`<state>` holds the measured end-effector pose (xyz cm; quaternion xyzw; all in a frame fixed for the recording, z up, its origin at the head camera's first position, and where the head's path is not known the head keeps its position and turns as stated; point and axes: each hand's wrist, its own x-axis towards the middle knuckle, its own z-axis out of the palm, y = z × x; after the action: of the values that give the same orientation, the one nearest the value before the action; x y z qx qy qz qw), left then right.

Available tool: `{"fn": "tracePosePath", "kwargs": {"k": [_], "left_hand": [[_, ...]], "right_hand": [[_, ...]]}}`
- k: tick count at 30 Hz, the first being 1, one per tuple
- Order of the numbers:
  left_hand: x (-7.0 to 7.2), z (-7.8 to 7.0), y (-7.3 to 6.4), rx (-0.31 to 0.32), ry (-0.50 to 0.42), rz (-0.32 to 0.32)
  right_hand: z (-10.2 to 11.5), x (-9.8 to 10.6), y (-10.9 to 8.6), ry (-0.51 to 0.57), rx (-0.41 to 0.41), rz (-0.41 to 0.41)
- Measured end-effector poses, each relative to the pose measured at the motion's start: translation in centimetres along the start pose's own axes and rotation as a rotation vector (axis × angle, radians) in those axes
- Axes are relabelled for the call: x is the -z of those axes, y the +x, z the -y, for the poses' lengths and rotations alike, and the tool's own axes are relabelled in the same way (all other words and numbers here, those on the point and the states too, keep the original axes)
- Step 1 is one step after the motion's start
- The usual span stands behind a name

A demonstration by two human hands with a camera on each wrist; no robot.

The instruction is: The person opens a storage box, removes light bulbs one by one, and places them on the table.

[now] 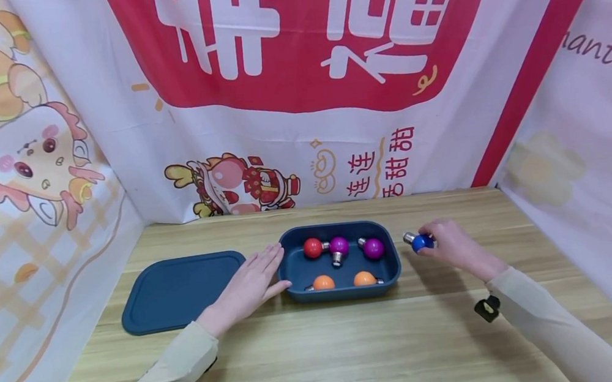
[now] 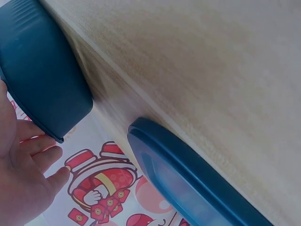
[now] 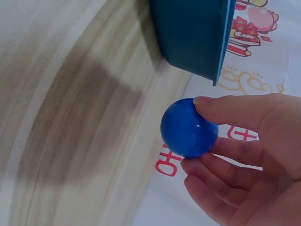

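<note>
My right hand [image 1: 455, 247] pinches a blue light bulb [image 3: 188, 127] between thumb and fingers, just right of a dark blue box [image 1: 343, 294]. In the head view the bulb's metal base points toward the box. My left hand [image 1: 251, 282] rests its straight fingers against the box's left rim. Inside the box lie a red bulb [image 1: 313, 247], two purple bulbs [image 1: 373, 248] and two orange bulbs [image 1: 323, 282]. The left wrist view shows the left fingers [image 2: 44, 157] along the box's rim.
A flat dark blue lid [image 1: 183, 292] lies on the wooden table [image 1: 327, 355] to the left of the box. A printed white and red cloth [image 1: 309, 104] hangs behind the table, with more cloth at both sides. A small black item [image 1: 487, 308] is at the right sleeve's cuff.
</note>
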<state>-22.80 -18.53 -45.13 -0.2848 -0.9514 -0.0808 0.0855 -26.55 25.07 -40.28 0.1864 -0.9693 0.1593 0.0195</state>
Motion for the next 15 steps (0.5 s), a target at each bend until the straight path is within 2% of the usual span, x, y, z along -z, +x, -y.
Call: {"fn": "tracePosePath", "kwargs": {"k": [7, 15], "left_hand": [[-0.1, 0.1, 0.0, 0.005, -0.004, 0.010], [-0.2, 0.2, -0.1, 0.007, -0.003, 0.011]], "right_hand": [[-0.6, -0.4, 0.0, -0.007, -0.027, 0.037], [-1.6, -1.2, -0.1, -0.022, -0.030, 0.018]]}}
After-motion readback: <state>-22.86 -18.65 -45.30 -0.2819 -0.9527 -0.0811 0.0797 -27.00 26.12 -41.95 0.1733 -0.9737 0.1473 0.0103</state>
